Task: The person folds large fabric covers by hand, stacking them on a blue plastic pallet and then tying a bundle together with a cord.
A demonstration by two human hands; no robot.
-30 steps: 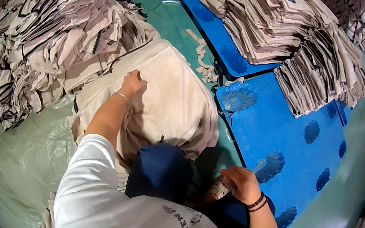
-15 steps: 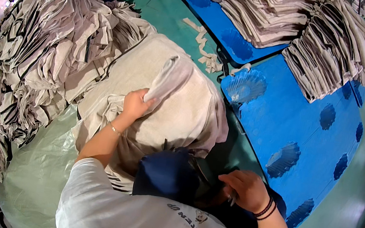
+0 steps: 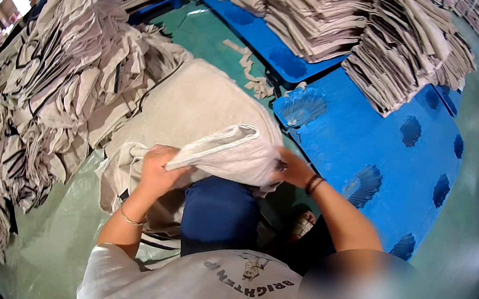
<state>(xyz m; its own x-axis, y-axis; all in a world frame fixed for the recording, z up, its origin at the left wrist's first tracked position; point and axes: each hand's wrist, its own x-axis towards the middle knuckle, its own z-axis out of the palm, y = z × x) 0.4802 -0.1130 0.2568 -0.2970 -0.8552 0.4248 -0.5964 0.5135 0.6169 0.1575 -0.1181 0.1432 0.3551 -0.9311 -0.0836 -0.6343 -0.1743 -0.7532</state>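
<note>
A beige, fleecy piece of folded fabric (image 3: 222, 154) with a stitched edge stretches between my hands, above my lap. My left hand (image 3: 160, 169) is closed on its left end, thumb toward the fabric. At the other end my right hand (image 3: 295, 169) is closed against the fabric. A small dark thing shows at its fingertips, too little of it to name. Beneath and beyond the piece lies a large mound of the same beige fabric (image 3: 188, 92), in front of my knee in dark blue trousers (image 3: 221, 210).
A tall heap of loose beige fabric pieces (image 3: 69, 62) with dark edges rises on the left. Neat stacks of folded fabric (image 3: 314, 15) stand on blue plastic pallets (image 3: 351, 131) at the back and right. Fabric scraps (image 3: 247, 64) and clear plastic sheeting (image 3: 56, 226) lie on the green floor.
The folded fabric has come nearer to me and turned from upright to crosswise. My right hand has moved up and left from beside my leg to the fabric's right end.
</note>
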